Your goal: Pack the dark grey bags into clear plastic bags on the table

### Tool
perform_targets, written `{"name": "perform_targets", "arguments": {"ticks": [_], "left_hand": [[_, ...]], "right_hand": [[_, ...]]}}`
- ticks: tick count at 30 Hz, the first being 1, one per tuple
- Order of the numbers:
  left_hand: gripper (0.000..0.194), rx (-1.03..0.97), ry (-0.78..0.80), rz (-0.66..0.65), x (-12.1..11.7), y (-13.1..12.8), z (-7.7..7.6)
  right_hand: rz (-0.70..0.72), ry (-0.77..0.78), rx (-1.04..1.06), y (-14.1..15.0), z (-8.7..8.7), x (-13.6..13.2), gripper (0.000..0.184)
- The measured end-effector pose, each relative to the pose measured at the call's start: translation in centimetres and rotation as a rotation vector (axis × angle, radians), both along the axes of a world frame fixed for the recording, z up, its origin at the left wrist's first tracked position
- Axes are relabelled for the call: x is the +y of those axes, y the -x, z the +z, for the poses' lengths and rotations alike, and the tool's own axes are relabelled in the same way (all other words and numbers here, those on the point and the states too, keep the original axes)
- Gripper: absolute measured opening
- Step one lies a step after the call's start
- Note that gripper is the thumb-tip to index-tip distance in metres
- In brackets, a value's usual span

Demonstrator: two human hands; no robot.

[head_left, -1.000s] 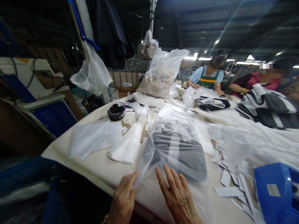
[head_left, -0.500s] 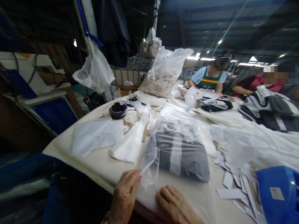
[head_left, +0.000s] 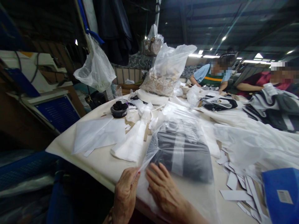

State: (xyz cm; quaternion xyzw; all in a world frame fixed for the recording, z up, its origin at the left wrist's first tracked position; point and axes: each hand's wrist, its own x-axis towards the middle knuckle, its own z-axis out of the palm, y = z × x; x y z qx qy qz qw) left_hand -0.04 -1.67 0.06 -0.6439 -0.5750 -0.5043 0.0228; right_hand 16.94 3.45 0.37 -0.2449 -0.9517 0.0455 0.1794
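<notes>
A clear plastic bag (head_left: 198, 199) lies on the table in front of me. Inside it is a dark grey folded item (head_left: 196, 158) with a paler strip across its middle; its kind cannot be made out through the film. My left hand (head_left: 126, 189) pinches the bag's near left edge between thumb and fingers and draws the film taut. Just right of it, my right hand (head_left: 165, 189) rests palm down by the item's near left corner, fingers stretched out. Whether those fingers are over or under the film, I cannot tell.
White sheets (head_left: 98, 133) and a black round tub (head_left: 119, 109) are on the left of the table (head_left: 77, 168). White strips (head_left: 235, 194) and a blue object (head_left: 281, 193) lie at right. A stuffed plastic bag (head_left: 161, 81) stands behind. Two people (head_left: 210, 79) work across the table.
My right hand has moved forward and left over the bag, its curled fingers now straightened. The left hand keeps its pinch on the bag's edge.
</notes>
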Motion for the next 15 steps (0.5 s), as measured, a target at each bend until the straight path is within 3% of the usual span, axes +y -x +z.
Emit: {"name": "perform_targets", "arguments": {"ticks": [3, 7, 10, 15], "left_hand": [[0.021, 0.031, -0.006, -0.064, -0.1, 0.0, -0.3], [0.025, 0.075, -0.004, -0.117, -0.2, 0.3, -0.5], [0.024, 0.069, 0.008, -0.112, 0.0, 0.4, -0.7], [0.026, 0.080, 0.049, -0.206, 0.4, 0.6, -1.2]], "right_hand": [[0.043, 0.129, -0.069, 1.5, -1.1, -0.9, 0.041], [-0.020, 0.310, -0.013, 2.0, -0.1, -1.6, 0.042], [0.046, 0.340, 0.017, 2.3, -0.4, -2.0, 0.042], [0.220, 0.321, 0.109, 3.3, -3.1, -3.0, 0.052]]}}
